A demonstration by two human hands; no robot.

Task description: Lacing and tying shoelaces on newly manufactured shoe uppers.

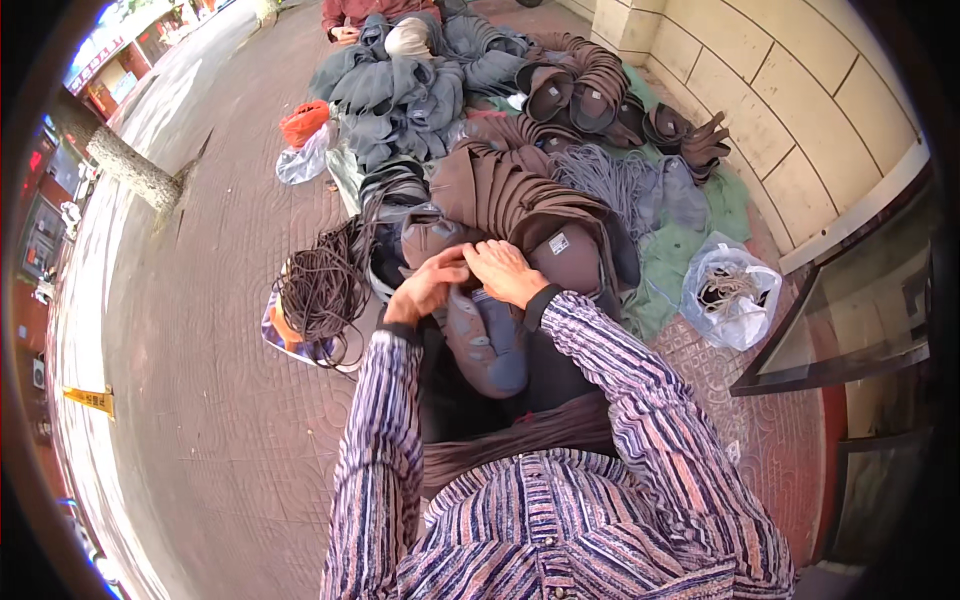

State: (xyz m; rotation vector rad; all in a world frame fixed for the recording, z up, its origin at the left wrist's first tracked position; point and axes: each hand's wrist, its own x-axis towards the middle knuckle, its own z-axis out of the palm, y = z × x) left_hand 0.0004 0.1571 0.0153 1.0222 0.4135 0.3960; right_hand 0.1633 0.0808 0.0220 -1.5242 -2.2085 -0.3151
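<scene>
A grey-brown shoe upper (487, 343) with a row of lace loops rests on my lap, its rounded toe toward me. My left hand (430, 285) grips its far end from the left, the fingers bent inward. From the right, my right hand (505, 272) closes over the same end, its fingertips close to the left ones. Whether a lace is pinched between them is hidden. Just beyond my hands lies a brown upper (425, 235) with similar loops. A bundle of brown shoelaces (520, 433) stretches across my lap.
Nested brown uppers (520, 200) and grey uppers (400, 95) are heaped ahead on a green sheet (690, 240). Tangled dark laces (325, 285) lie at left, grey laces (605, 185) at right. A plastic bag (732, 290) stands near the glass door (850, 310). Another person (375, 12) sits beyond.
</scene>
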